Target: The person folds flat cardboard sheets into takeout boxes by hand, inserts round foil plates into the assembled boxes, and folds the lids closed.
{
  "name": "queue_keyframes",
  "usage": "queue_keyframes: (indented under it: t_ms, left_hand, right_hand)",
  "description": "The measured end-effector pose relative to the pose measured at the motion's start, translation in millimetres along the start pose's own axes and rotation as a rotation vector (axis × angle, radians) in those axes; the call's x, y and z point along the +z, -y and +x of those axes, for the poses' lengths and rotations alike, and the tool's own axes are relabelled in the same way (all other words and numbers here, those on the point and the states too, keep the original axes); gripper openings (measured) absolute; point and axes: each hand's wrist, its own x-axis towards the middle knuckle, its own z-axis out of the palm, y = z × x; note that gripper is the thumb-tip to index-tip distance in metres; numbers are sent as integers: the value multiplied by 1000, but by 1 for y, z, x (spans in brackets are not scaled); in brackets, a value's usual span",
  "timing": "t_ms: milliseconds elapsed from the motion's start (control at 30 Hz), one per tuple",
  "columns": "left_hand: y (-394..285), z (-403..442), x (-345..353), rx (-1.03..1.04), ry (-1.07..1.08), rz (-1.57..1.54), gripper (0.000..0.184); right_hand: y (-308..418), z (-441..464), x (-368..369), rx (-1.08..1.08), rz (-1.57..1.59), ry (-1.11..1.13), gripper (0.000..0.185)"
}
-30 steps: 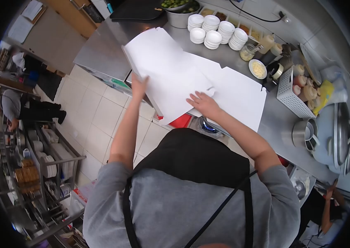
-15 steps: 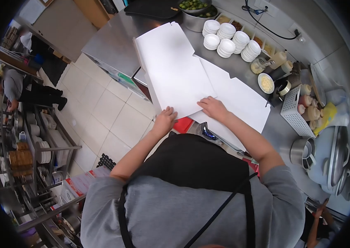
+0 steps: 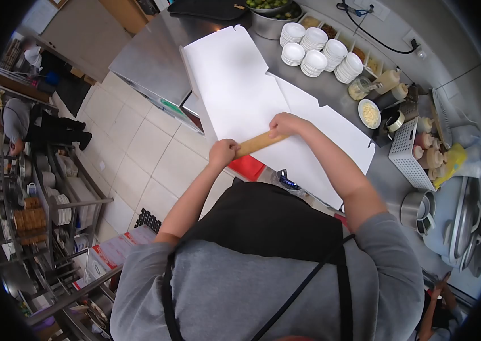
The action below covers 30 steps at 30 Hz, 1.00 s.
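Note:
A large white cardboard sheet [image 3: 232,79] with notched edges, like an unfolded box, lies on the steel counter and reaches over its near edge. A brown strip of its underside [image 3: 257,144] shows where the near edge is folded up. My left hand [image 3: 223,152] pinches the left end of this strip, fingers closed. At the other end my right hand [image 3: 287,125] grips the same fold, its thumb on the brown side. A second white cardboard panel [image 3: 331,131] extends to the right, partly under the first; whether they are joined I cannot tell.
Stacked white small dishes [image 3: 314,40], a bowl of pale pieces [image 3: 369,114] and a white basket of bottles [image 3: 408,153] line the counter's back. Metal pots [image 3: 417,210] stand right. A person [image 3: 19,119] bends by the left shelves; another person's arm [image 3: 433,310] shows lower right.
Both hands were lying flatter on the white cardboard's near edge. Now they have closed on that edge and folded it upward, so the brown underside shows. The right hand moved slightly away from me.

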Motion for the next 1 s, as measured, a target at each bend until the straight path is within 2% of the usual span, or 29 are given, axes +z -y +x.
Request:
queue_keyframes:
  t_ms: [100, 167, 233, 300, 367, 400, 433, 500, 533, 633, 767, 833, 900, 933, 1000]
  left_hand:
    - [-12, -6, 4, -52, -28, 93, 18]
    - [-26, -11, 6, -74, -63, 161, 17]
    - [-39, -13, 11, 134, -179, 463, 14]
    - [-37, -1, 24, 200, -201, 449, 13]
    - [-25, 11, 44, 484, -488, 374, 17]
    - [-28, 12, 41, 445, -451, 410, 29]
    - [-28, 10, 43, 451, -472, 409, 29]
    - [-28, 19, 43, 404, -406, 428, 42]
    - [-30, 18, 42, 401, -414, 427, 42]
    - [-30, 20, 38, 356, -351, 370, 50]
    - [-27, 18, 35, 364, -306, 403, 56]
    - [-26, 8, 24, 377, -268, 405, 58]
    - [-23, -5, 14, 465, -201, 434, 64]
    - [-21, -8, 11, 469, -205, 439, 64]
    - [-15, -14, 10, 624, -153, 495, 59]
  right_hand:
    - [3, 6, 1, 80, -21, 100, 25]
    - [13, 3, 2, 62, -227, 56, 27]
    - [28, -1, 21, 38, -348, -114, 24]
    - [41, 8, 49, 57, -450, -190, 22]
    - [53, 12, 64, -35, -269, -494, 16]
    - [49, 17, 70, -84, -256, -655, 19]
    - [47, 21, 77, -135, -233, -807, 27]
    - [53, 21, 72, -99, -301, -843, 34]
    - [57, 19, 73, -43, -343, -849, 42]
    - [57, 21, 71, -13, -274, -776, 48]
    - [45, 15, 65, 17, -309, -730, 46]
    - [34, 5, 55, 145, -357, -750, 46]
    - [23, 2, 54, 156, -369, -775, 47]
    - [20, 3, 54, 188, -369, -784, 48]
    - [10, 3, 51, 258, -323, -790, 48]
